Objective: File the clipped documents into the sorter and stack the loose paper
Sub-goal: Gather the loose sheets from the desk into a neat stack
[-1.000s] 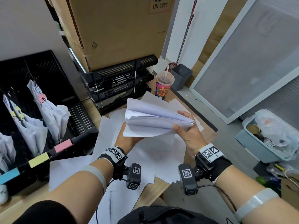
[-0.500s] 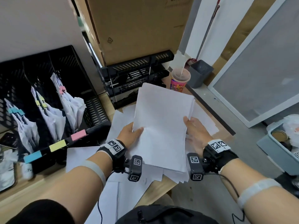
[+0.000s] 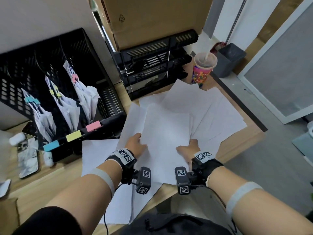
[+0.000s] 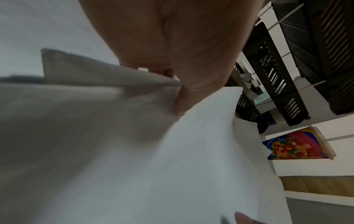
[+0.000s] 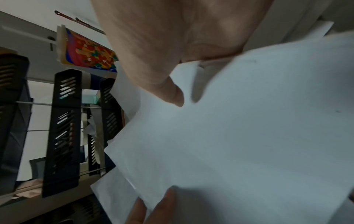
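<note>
Both hands hold one stack of loose white paper (image 3: 166,138) flat and low over the desk. My left hand (image 3: 137,145) grips its left edge, and in the left wrist view the thumb of that hand (image 4: 179,97) pinches the sheets (image 4: 191,166). My right hand (image 3: 187,148) grips the right edge with the thumb on top; the right wrist view shows the hand (image 5: 177,94) on the paper (image 5: 249,136). More loose sheets (image 3: 215,112) lie fanned underneath. The black sorter (image 3: 105,99) at left holds clipped documents with pink (image 3: 74,78), yellow (image 3: 55,92) and blue (image 3: 32,101) clips.
A black stacked letter tray (image 3: 152,65) stands behind the papers under a cardboard box (image 3: 152,19). A colourful lidded cup (image 3: 203,70) stands at the desk's far right corner. A phone (image 3: 28,156) lies at left. The desk edge (image 3: 240,141) drops to the floor on the right.
The stack, curled and held up a second ago, was spread flat between both hands and lowered towards the sheets on the desk. The head view tilted down.
</note>
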Available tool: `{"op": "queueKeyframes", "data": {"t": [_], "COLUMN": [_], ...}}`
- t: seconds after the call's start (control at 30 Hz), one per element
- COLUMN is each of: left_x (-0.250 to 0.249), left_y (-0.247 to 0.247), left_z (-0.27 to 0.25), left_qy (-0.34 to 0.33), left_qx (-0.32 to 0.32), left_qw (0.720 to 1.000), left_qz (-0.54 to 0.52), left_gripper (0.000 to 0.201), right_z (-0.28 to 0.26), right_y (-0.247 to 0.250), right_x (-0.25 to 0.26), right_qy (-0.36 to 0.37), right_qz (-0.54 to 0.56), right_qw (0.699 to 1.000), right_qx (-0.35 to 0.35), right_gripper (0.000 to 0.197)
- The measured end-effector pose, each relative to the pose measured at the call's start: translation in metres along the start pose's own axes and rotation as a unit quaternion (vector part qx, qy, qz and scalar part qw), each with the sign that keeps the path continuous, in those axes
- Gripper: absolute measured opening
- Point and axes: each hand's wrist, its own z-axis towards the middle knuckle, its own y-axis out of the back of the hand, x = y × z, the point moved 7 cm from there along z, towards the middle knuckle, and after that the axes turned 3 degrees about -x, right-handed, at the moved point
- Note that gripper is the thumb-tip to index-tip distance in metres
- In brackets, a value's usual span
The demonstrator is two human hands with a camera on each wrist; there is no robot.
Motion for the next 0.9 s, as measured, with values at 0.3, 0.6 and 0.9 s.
{"op": "queueKeyframes", "data": {"t": [0.3, 0.6, 0.9], "left_x": [-0.014, -0.027, -0.028], "left_y": [0.004, -0.016, -0.036], "left_z": [0.005, 0.027, 0.04], "left_qy": [-0.027, 0.085, 0.109], "left_qx": [0.01, 0.048, 0.103], "left_qw": [0.997, 0.972, 0.987], "left_qz": [-0.077, -0.212, -0.063], "left_gripper": [0.024, 0.06, 0.045], "right_z": [0.004, 0.008, 0.025], "right_y": [0.04, 0.079, 0.072], "right_x": [0.023, 0.003, 0.004], "right_qy": [0.093, 0.03, 0.026], "right_qz": [0.036, -0.031, -0.127], "right_qw": [0.995, 0.999, 0.988], "right_qx": [0.002, 0.002, 0.083], "right_gripper": [0.068, 0.044, 0.016]}}
